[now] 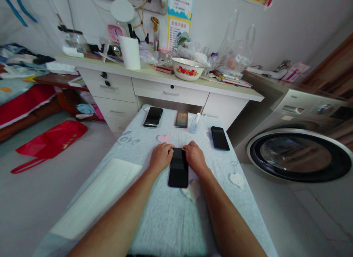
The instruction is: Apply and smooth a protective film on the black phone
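A black smartphone lies flat, screen up, on the cloth-covered table in front of me. My left hand is at its top left corner, fingers curled and closed against the edge. At the top right corner my right hand pinches the phone in the same way. What the fingertips do at the far edge is partly hidden. Beyond my hands stand a clear spray bottle with a white cap and a small blurred card-like item.
Other dark phones lie at the table's back left and right side. A folded white cloth or paper is on the left. Behind stands a desk with a flowered bowl; a washing machine stands at right, a red bag on the floor.
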Demonstrator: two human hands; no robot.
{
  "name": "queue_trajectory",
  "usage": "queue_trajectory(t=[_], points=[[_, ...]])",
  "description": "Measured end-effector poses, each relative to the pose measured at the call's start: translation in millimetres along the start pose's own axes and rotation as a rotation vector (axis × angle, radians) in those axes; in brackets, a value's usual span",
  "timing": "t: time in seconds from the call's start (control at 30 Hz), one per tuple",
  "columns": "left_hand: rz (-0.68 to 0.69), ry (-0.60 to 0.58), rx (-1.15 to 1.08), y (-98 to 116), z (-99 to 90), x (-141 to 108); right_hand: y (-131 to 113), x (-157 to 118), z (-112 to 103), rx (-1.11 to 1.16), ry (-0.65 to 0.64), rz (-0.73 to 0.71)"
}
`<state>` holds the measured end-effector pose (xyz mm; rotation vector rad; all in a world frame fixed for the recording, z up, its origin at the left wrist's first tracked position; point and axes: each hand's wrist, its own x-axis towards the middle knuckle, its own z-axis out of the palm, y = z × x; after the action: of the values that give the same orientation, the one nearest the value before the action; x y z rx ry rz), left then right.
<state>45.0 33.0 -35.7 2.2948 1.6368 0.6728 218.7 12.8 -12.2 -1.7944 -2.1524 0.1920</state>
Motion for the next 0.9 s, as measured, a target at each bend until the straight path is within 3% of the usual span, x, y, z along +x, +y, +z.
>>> queue_trajectory(t=[0.5,0.9], points=[[0.0,-0.014,0.027,1,-1.3,1,-21,10,12,-0.008,-0.009,-0.163],[0.016,0.001,-0.005,0,-1.7,0,-12,9,7,-0.018,-0.025,-0.109]])
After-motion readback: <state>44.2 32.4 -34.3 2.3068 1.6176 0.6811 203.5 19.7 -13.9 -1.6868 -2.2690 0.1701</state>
